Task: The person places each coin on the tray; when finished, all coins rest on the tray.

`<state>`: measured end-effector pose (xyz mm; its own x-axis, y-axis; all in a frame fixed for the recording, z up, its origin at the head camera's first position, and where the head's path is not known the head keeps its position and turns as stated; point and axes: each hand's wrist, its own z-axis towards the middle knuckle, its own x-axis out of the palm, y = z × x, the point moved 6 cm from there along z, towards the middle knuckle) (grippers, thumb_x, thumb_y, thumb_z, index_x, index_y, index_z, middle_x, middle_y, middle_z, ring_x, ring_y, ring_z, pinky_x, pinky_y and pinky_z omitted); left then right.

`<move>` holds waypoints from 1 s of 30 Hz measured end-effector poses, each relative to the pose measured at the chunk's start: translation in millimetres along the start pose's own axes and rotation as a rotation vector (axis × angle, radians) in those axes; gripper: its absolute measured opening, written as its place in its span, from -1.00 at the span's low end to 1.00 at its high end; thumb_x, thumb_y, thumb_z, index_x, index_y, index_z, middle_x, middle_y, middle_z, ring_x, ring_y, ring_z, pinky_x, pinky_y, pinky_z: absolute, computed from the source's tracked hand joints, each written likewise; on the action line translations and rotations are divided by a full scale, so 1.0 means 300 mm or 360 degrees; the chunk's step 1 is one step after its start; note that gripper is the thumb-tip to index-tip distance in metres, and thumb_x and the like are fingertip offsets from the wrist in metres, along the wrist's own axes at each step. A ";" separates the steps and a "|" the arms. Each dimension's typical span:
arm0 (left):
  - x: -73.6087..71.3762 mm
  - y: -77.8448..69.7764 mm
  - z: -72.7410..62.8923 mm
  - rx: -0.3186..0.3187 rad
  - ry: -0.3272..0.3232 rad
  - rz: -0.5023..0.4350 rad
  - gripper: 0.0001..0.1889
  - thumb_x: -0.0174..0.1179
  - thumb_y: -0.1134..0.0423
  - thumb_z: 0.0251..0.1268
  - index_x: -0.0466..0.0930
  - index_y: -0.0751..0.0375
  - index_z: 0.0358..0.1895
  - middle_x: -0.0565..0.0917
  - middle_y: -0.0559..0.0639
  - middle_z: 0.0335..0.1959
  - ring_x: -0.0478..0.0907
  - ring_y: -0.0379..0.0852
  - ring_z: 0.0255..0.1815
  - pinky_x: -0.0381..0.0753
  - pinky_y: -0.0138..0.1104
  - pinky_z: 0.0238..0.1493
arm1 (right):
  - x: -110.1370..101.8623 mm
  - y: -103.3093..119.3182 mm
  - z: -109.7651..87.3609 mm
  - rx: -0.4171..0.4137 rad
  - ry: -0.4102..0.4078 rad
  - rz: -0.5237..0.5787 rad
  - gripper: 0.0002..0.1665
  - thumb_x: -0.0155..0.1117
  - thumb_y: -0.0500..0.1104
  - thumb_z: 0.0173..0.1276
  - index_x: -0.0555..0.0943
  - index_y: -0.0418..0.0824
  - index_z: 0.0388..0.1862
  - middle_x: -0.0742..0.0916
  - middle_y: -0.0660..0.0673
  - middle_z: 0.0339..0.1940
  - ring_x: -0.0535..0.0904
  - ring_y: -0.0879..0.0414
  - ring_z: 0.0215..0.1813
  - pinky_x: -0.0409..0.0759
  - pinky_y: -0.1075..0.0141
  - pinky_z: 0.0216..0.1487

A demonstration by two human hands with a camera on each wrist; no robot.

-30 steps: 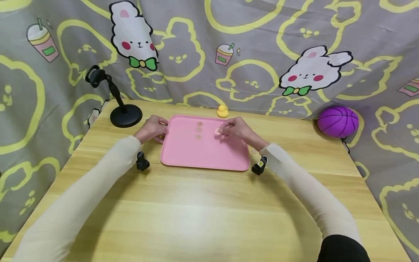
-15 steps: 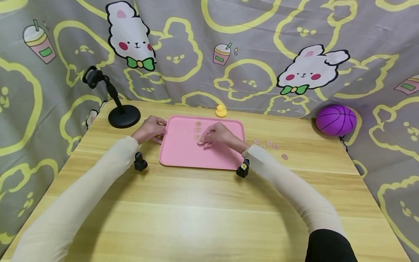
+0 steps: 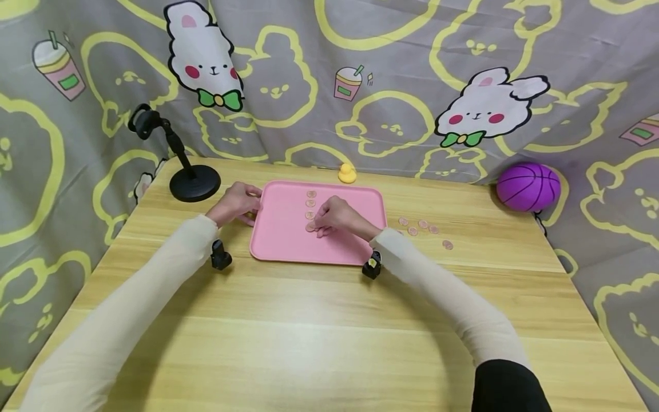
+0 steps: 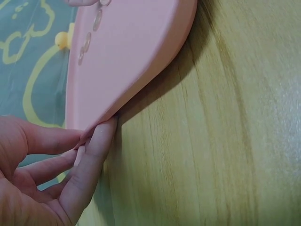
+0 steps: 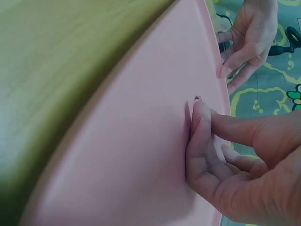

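Note:
A pink tray (image 3: 278, 243) lies on the wooden table. My left hand (image 3: 237, 203) grips its left rim; the left wrist view shows thumb and fingers pinching the edge (image 4: 106, 115). On the tray, three coppery coins stand in a column, the nearest of them a coin (image 3: 309, 215) beside my right fingers. Just below that column my right hand (image 3: 338, 216) pinches another coin (image 3: 310, 227) low over the tray surface. In the right wrist view only a sliver of this coin shows past the fingertips, so whether it touches the tray is hard to tell.
Several loose coins (image 3: 423, 225) lie on the table right of the tray. A yellow rubber duck (image 3: 347, 173) sits behind it. A black stand (image 3: 195, 183) is at back left, a purple basketball (image 3: 528, 187) at back right, before a patterned curtain (image 3: 391, 57).
My right hand has carried the coin from the tray's upper right leftward and toward me, to below the column. The table coins came into view. My left hand has kept its grip.

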<state>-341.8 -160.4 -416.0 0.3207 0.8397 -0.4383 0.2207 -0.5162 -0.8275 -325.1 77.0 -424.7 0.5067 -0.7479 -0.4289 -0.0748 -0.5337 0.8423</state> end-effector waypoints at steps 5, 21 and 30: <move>0.004 0.009 -0.002 -0.0022 0.0001 0.0004 -0.43 0.11 0.46 0.43 0.37 0.47 0.49 0.65 0.44 0.12 0.73 0.08 -0.12 0.84 -0.23 -0.30 | 0.002 0.002 0.005 0.0008 0.0026 -0.0062 -0.86 0.38 -0.37 0.43 0.76 -0.46 -0.30 0.84 -0.27 -0.40 0.73 0.18 -0.55 0.77 0.35 -0.38; 0.002 0.008 0.014 -0.0033 0.0011 -0.0010 -0.44 0.11 0.46 0.43 0.37 0.45 0.49 0.68 0.41 0.09 0.73 0.01 -0.18 0.84 -0.23 -0.31 | -0.008 0.013 0.001 0.0040 0.0031 -0.0110 -0.86 0.33 -0.38 0.46 0.72 -0.45 -0.31 0.82 -0.25 -0.42 0.75 0.12 -0.49 0.80 0.30 -0.31; -0.003 0.004 0.007 -0.0001 0.0061 -0.0007 -0.43 0.12 0.44 0.46 0.33 0.50 0.49 0.67 0.45 0.09 0.73 0.01 -0.18 0.84 -0.21 -0.27 | -0.101 0.005 -0.017 0.0096 0.0007 0.0009 -0.87 0.29 -0.34 0.51 0.66 -0.46 -0.18 0.82 -0.36 -0.25 0.78 0.06 -0.41 0.83 0.20 -0.18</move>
<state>-343.7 -161.4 -417.3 0.3544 0.8350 -0.4208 0.2231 -0.5125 -0.8292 -336.2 101.0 -408.8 0.5101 -0.7491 -0.4226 -0.1294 -0.5526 0.8234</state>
